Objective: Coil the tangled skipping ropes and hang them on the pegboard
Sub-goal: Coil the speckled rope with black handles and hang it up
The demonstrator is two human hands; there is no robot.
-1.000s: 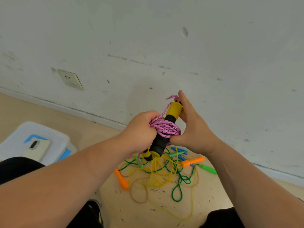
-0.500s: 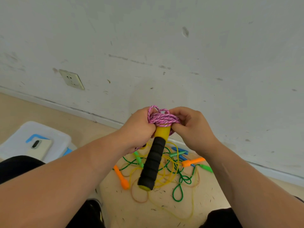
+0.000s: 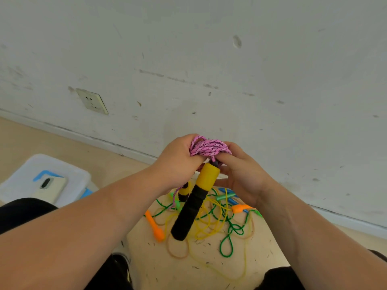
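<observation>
A coiled pink braided skipping rope is held up in front of the wall between both hands. My left hand grips the coil from the left. My right hand pinches it from the right with its fingertips. One yellow-and-black foam handle hangs down from the coil; the second handle shows partly under my left hand. On the floor below lies a tangle of yellow and green ropes with orange handles. No pegboard is in view.
A white lidded plastic box with a phone on it sits on the floor at the left. The white wall carries a socket. My dark-clothed knees frame the wooden floor at the bottom.
The handle swung from pointing up to hanging down. The pink coil rose above it, and both hands shifted up to grip the coil at the top.
</observation>
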